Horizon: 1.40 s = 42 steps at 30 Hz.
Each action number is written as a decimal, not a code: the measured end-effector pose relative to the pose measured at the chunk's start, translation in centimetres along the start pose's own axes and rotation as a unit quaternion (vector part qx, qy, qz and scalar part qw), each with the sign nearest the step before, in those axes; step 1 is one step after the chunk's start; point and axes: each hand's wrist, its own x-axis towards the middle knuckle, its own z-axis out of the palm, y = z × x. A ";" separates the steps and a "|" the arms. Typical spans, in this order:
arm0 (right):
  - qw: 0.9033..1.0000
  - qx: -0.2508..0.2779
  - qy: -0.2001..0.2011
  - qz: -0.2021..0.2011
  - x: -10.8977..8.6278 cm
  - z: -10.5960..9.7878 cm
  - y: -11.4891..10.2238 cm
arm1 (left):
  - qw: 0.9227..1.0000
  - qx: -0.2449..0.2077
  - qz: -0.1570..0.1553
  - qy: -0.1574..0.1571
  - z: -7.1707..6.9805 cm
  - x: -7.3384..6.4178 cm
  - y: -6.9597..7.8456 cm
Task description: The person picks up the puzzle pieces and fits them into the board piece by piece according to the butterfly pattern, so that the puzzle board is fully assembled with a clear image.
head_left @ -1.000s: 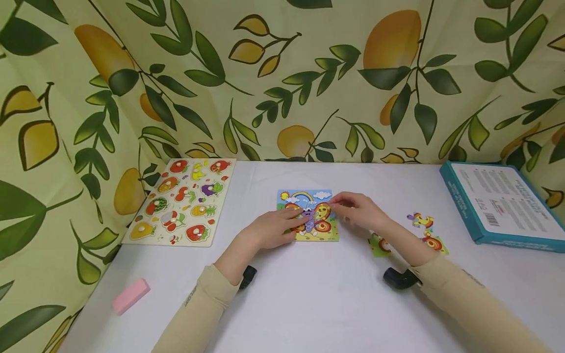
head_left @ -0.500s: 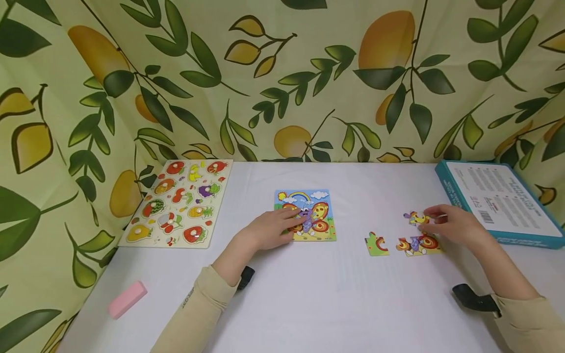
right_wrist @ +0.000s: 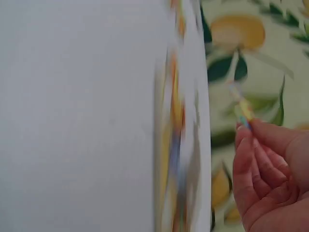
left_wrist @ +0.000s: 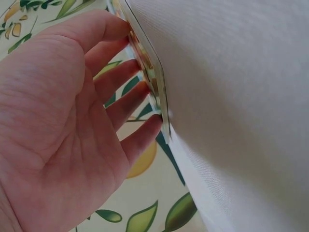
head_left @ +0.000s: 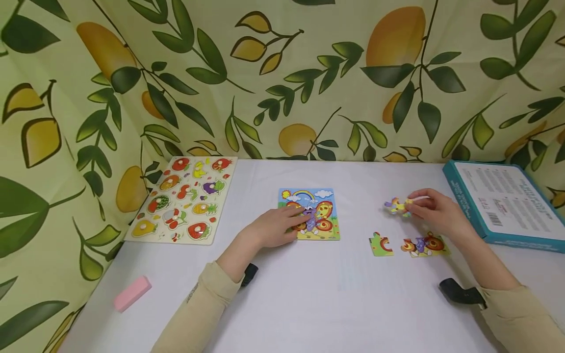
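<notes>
A square butterfly jigsaw puzzle (head_left: 325, 231) lies flat near the middle of the table. My left hand (head_left: 274, 228) rests on its left side, fingers loosely extended; in the left wrist view the fingertips (left_wrist: 153, 121) touch the puzzle's edge. Off to the right, my right hand (head_left: 434, 212) pinches a yellow and purple puzzle piece (head_left: 396, 207) between thumb and fingers, held above the table. The right wrist view shows that piece (right_wrist: 246, 110) nearly edge-on and blurred. Below it lie a green puzzle piece (head_left: 380, 246) and joined pieces with butterfly parts (head_left: 424, 246).
At the back left lies a fruit peg board (head_left: 180, 201). A pink block (head_left: 132, 293) sits at the front left. A teal and white box (head_left: 499, 196) stands at the right, close to my right hand. A leaf-patterned curtain (head_left: 265, 122) hangs behind the table.
My right hand left the puzzle, went right to the loose pieces, and picked up the yellow and purple puzzle piece, now lifted and shifted slightly left. My left hand has stayed on the puzzle.
</notes>
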 end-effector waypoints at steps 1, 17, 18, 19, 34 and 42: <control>1.000 0.026 -0.004 -0.007 0.2 0.8 -1.1 | 1.000 0.001 0.001 0.000 0.0 0.1 0.0; 0.990 0.103 -0.094 -0.009 5.0 10.4 -9.6 | 1.000 -0.002 0.000 0.004 0.0 0.6 0.1; 0.991 0.096 -0.093 -0.009 5.0 10.5 -9.7 | 1.000 -0.004 -0.001 0.005 -0.1 0.6 0.1; 0.991 0.092 -0.092 -0.010 5.0 10.5 -9.7 | 1.000 -0.006 -0.002 0.005 -0.1 0.6 0.1; 0.996 0.009 -0.070 -0.047 5.2 11.1 -9.9 | 1.000 0.026 -0.011 0.009 0.0 0.9 0.3; 0.996 0.008 -0.075 -0.050 5.5 11.4 -9.6 | 0.999 0.030 -0.009 0.010 0.0 0.8 0.2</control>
